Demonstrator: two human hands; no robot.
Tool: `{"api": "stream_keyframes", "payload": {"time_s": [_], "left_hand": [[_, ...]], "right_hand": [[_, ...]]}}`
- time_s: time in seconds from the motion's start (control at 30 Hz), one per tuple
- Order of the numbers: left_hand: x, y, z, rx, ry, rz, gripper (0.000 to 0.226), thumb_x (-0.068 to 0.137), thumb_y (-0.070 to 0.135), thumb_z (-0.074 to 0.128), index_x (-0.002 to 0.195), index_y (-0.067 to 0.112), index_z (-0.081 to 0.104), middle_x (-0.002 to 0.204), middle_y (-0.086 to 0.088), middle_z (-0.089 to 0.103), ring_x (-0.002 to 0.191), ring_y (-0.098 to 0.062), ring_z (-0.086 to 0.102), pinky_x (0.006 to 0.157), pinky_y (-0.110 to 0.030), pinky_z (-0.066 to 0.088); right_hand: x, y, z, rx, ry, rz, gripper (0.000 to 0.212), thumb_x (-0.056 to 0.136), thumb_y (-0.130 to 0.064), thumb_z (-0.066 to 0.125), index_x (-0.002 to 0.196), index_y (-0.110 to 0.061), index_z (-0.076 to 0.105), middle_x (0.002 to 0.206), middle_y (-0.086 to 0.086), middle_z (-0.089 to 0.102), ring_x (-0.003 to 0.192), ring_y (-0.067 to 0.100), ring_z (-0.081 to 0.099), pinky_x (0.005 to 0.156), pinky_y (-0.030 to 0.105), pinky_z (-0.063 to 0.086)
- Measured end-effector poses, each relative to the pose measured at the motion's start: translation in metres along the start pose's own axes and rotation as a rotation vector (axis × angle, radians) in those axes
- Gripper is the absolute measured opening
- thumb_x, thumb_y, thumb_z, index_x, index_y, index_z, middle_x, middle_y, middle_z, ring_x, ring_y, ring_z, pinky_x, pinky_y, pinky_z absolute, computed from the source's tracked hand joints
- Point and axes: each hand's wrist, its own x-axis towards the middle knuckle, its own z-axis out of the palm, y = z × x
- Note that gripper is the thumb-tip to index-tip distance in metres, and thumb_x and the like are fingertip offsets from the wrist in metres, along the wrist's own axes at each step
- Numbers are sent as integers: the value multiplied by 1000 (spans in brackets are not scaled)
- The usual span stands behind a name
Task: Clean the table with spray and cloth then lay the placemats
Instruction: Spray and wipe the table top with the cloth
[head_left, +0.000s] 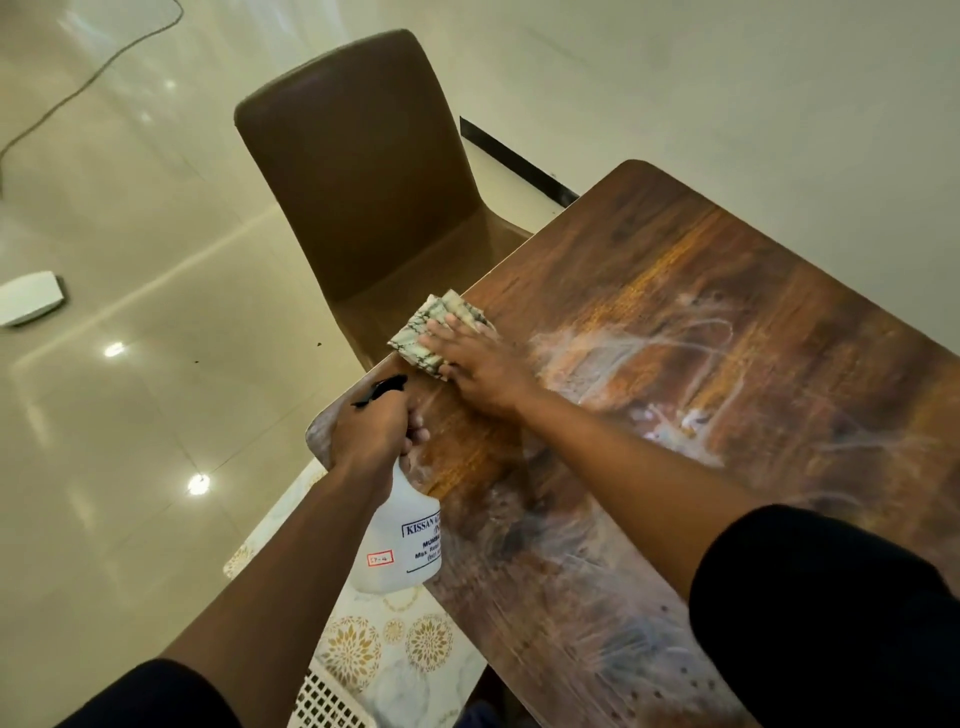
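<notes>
The brown wooden table (701, 291) shows pale wet smears across its top. My right hand (475, 366) presses flat on a folded green-and-white patterned cloth (434, 332) at the table's left edge. My left hand (371, 428) grips the neck of a white spray bottle (402, 540) with a black trigger, held beside the table's near left corner. Placemats (374, 644) with gold floral circles lie below the bottle, off the table, partly hidden by my left arm.
A brown chair (358, 192) stands tucked against the table's left side. A white perforated basket edge (327, 701) shows at the bottom. A white flat object (31, 299) and a cable (78, 88) lie on the glossy tiled floor. A wall runs behind the table.
</notes>
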Motion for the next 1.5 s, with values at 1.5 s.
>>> {"api": "stream_keyframes", "payload": {"time_s": [1.5], "left_hand": [[-31,-54,-77,-181,139,-96,31,93,9,68,69,27,68,57,-6,67,64,-28,59,53,-32,39]], "right_hand": [[-10,-95,55,29,236,347,54,106,-25,40,158,-35,28,167,-11,19,156,17,11,126,45,7]]}}
